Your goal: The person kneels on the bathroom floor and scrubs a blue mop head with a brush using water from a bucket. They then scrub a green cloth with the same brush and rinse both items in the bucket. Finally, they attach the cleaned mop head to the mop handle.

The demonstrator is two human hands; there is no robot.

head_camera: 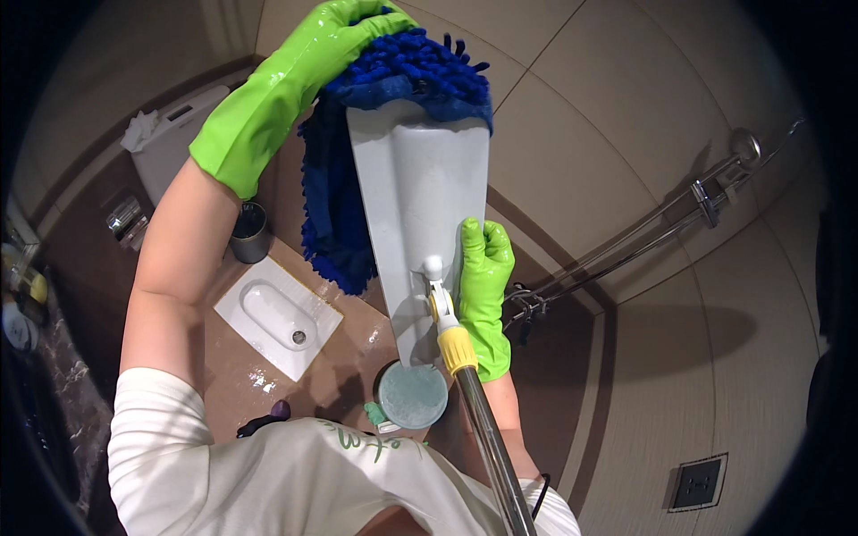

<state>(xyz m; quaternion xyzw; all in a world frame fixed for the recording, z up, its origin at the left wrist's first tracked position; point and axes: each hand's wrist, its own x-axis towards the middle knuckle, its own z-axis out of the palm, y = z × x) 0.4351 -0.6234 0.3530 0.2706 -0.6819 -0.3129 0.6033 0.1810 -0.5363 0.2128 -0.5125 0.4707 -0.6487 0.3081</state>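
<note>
My left hand [348, 30], in a wet lime-green rubber glove, grips the upper end of a blue chenille mop pad [429, 67]. The pad is fitted over the top end of a flat mop's grey plate [442, 181]; the rest of the pad hangs loose to the left of the plate. My right hand [488, 258], gloved alike, holds the plate's right edge, with the thumb on its face. A swivel joint and a yellow collar [458, 350] link the plate to a steel pole [493, 445], which runs down past my shirt.
A white squat toilet [278, 318] is set in the brown, wet-looking floor. Near it stand a dark bin [250, 234] and a round container [413, 395] with greenish contents or lid. A cistern [181, 141] is at the left. Shower pipes [623, 248] run along the right wall.
</note>
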